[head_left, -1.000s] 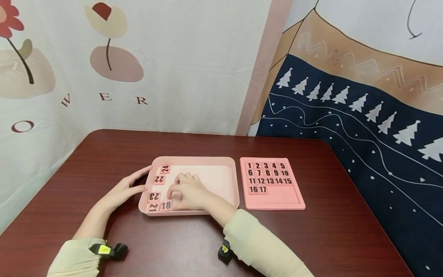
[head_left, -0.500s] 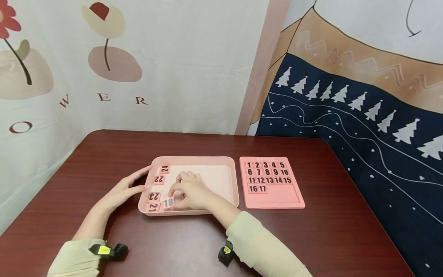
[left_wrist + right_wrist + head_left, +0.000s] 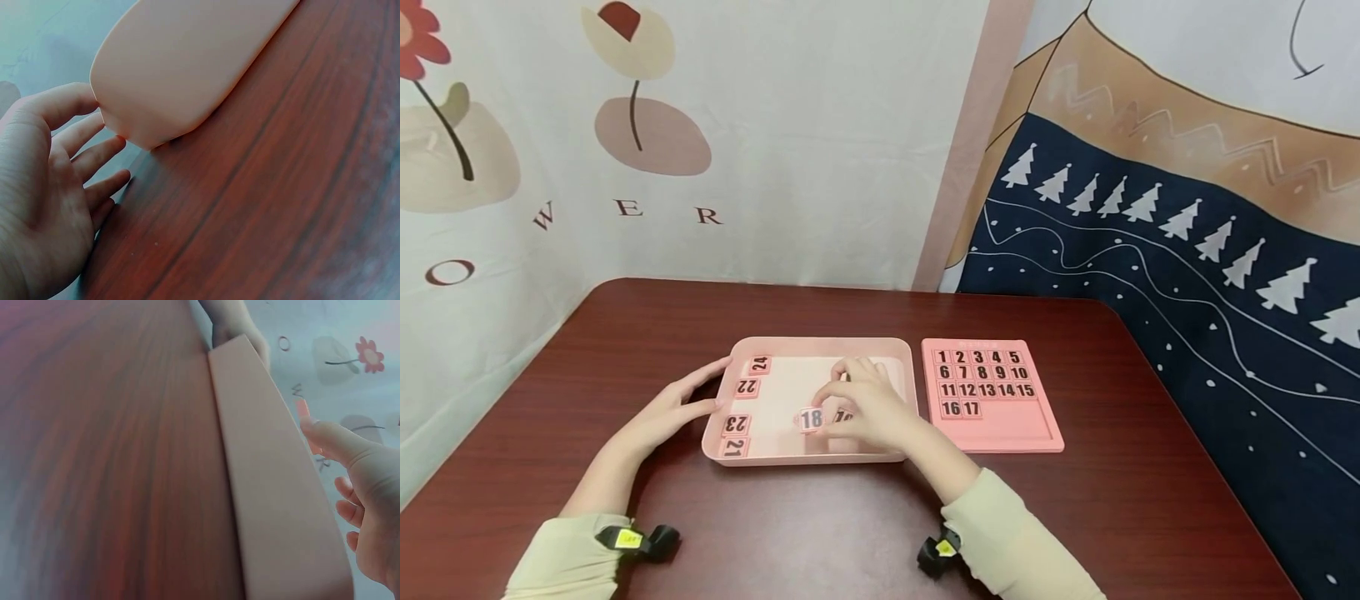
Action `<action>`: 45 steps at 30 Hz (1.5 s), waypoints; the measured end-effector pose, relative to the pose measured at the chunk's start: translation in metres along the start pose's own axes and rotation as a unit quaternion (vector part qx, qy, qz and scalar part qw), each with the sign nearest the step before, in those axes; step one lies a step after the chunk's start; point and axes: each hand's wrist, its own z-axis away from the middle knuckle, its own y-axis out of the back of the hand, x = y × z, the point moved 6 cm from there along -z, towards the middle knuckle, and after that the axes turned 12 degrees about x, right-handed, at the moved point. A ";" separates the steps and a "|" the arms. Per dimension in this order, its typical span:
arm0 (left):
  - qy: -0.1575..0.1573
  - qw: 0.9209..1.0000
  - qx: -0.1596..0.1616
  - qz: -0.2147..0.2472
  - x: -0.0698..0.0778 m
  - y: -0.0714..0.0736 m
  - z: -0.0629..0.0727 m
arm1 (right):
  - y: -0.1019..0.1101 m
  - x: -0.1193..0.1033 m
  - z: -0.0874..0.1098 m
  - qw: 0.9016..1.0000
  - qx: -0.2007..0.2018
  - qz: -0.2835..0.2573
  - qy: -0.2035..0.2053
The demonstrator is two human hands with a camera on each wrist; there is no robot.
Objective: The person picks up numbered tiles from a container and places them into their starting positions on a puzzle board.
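Note:
My right hand [image 3: 868, 408] pinches a pink number tile marked 18 [image 3: 811, 419] between thumb and fingers, over the middle of the pale pink tray [image 3: 820, 343]. In the right wrist view the tile [image 3: 302, 407] shows edge-on beyond the thumb, above the tray wall. Another tile [image 3: 844, 414] lies partly hidden beneath this hand. My left hand [image 3: 662, 417] rests its outstretched fingers and thumb against the tray's left rim; the left wrist view shows the fingertips at the tray wall [image 3: 156, 69]. Tiles 24 [image 3: 761, 364], 22 [image 3: 747, 388], 23 [image 3: 735, 425] and 21 [image 3: 733, 447] lie along the tray's left side.
Right of the tray lies a pink number board [image 3: 1015, 429], its tiles in order from 1 to 17, with a bare recess after them. Both stand on a dark red wooden table [image 3: 790, 525]. Printed curtains [image 3: 820, 167] hang behind the table.
My right hand has lifted tile 18 from beside tile 21 and carried it rightward across the tray. A tile under the hand has come into view. The left hand stays at the rim.

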 end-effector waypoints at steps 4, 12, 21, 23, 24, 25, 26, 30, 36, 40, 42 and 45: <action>0.004 1.000 -0.001 -0.001 -0.001 0.001 0.001 | 0.018 0.007 0.010 1.000 0.024 -0.005 0.012; 0.009 1.000 -0.003 -0.005 -0.001 0.000 0.000 | 0.047 0.027 0.035 0.998 0.057 0.003 0.011; 0.007 1.000 -0.002 -0.009 -0.001 0.001 -0.001 | 0.084 0.060 0.067 0.995 0.097 0.009 -0.020; 0.009 1.000 -0.003 -0.007 -0.001 0.001 -0.001 | 0.090 0.069 0.076 0.994 0.099 0.013 -0.032; 0.010 1.000 -0.003 -0.006 -0.001 0.001 0.000 | 0.093 0.074 0.080 0.994 0.100 0.015 -0.039; 0.010 1.000 -0.003 -0.006 -0.001 0.001 0.000 | 0.096 0.078 0.083 0.994 0.100 0.016 -0.044; 0.010 1.000 -0.003 -0.004 -0.001 0.001 0.000 | 0.098 0.082 0.087 0.994 0.100 0.017 -0.048; 0.006 1.000 -0.001 -0.001 -0.001 0.001 0.001 | 0.108 0.097 0.098 0.993 0.100 0.019 -0.060; 0.002 1.000 0.000 -0.003 -0.002 0.001 0.001 | 0.124 0.117 0.114 0.992 0.087 0.032 -0.089; 0.004 1.000 0.000 -0.007 -0.002 0.000 0.000 | 0.132 0.131 0.124 0.990 0.075 0.051 -0.112; 0.006 1.000 0.001 -0.009 -0.002 0.001 0.000 | 0.134 0.138 0.128 0.988 0.070 0.057 -0.122; 0.010 1.000 0.000 -0.009 -0.002 0.001 0.000 | 0.136 0.146 0.132 0.986 0.060 0.059 -0.143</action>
